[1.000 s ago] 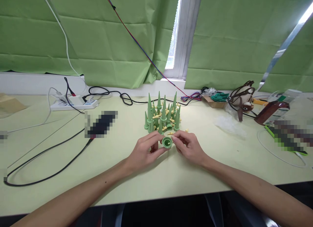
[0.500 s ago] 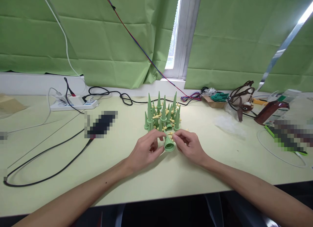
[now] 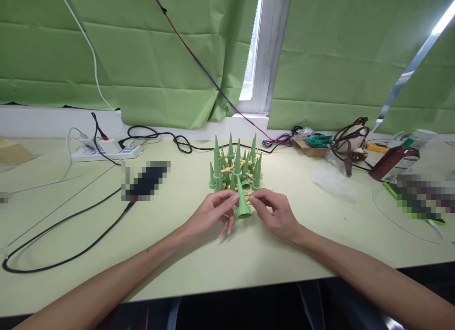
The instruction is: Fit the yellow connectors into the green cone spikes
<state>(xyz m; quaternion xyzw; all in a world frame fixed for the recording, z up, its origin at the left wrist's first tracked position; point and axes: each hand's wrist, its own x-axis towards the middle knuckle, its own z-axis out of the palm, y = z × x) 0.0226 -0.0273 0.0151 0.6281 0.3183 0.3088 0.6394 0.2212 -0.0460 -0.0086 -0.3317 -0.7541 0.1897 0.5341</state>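
Note:
A green plastic cone (image 3: 242, 203) stands nearly upright on the pale table (image 3: 177, 244), its wide end down, just in front of a cluster of several upright green cones (image 3: 235, 165) with small yellow pieces among them. My left hand (image 3: 213, 215) pinches the cone's stem from the left with thumb and forefinger. My right hand (image 3: 272, 212) is closed on a small yellow piece (image 3: 249, 196) pressed against the cone's right side.
A white power strip (image 3: 106, 151) and black cables (image 3: 71, 230) lie to the left. At the right stand a cardboard tray (image 3: 313, 147), a bag with brown straps (image 3: 350, 142), crumpled clear plastic (image 3: 332, 180) and a dark bottle (image 3: 393, 161). Green curtains (image 3: 142, 59) hang behind.
The cone went from lying with its open end toward me to standing nearly upright with its tip up. Both hands stayed on it and shifted slightly.

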